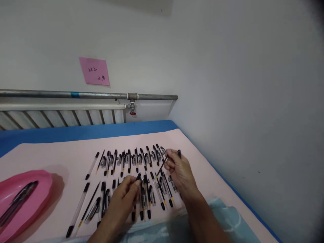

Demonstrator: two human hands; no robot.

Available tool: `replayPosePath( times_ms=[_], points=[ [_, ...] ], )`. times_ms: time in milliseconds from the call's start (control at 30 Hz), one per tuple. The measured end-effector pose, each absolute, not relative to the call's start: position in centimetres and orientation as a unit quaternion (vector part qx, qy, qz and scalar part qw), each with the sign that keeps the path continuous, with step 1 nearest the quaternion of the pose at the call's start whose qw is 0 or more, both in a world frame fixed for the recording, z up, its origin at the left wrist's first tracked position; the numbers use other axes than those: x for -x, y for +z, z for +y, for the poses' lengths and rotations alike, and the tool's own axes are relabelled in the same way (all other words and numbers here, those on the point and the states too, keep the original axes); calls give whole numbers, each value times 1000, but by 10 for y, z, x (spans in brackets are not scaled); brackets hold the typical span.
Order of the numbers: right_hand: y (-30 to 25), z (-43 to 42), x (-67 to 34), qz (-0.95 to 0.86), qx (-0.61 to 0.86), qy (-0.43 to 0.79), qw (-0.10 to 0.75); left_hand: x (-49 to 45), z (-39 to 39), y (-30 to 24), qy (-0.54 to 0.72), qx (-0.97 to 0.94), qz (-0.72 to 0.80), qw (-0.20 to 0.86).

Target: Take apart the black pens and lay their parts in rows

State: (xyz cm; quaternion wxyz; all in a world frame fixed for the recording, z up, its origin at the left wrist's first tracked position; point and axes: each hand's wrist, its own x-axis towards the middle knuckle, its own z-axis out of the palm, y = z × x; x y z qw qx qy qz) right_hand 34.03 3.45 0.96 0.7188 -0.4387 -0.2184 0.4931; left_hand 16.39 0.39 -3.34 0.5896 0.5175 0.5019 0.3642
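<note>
Two rows of black pen parts [131, 160] lie on a pale pink sheet [58, 155]: clear barrels, caps and thin refills. My left hand [125, 197] is closed in a pinch on a small black pen piece [138, 176] over the near row. My right hand [178, 170] is closed on a thin black refill [162, 167] that slants down to the left, and a second dark piece [179, 153] sticks up past its fingers. The two hands are close together above the right end of the rows.
A pink tray [15, 209] with several pens in it sits at the left edge. The sheet lies on a blue surface [76, 132] against a white wall with a metal pipe [76, 95], a radiator and a pink note [94, 71]. Light blue cloth [222, 216] is near me.
</note>
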Motion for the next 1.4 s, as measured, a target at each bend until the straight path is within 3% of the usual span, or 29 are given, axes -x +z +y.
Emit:
replayPosePath(
  times_ms=[400,800,1033,1233,1400],
  points=[
    [-5,17,-298,-393,495,610,478,-164,0,-26,387,-442,482,650],
    [-6,11,-291,-405,496,608,469,-158,-3,-22,334,-611,515,500],
    [19,28,-345,-312,454,600,580,-157,1,-23,377,-587,517,495],
    [8,35,-437,-326,532,589,514,-160,1,-23,359,-585,545,482],
    [0,26,-454,-348,584,569,463,-159,0,-27,345,-597,570,447]
  ],
)
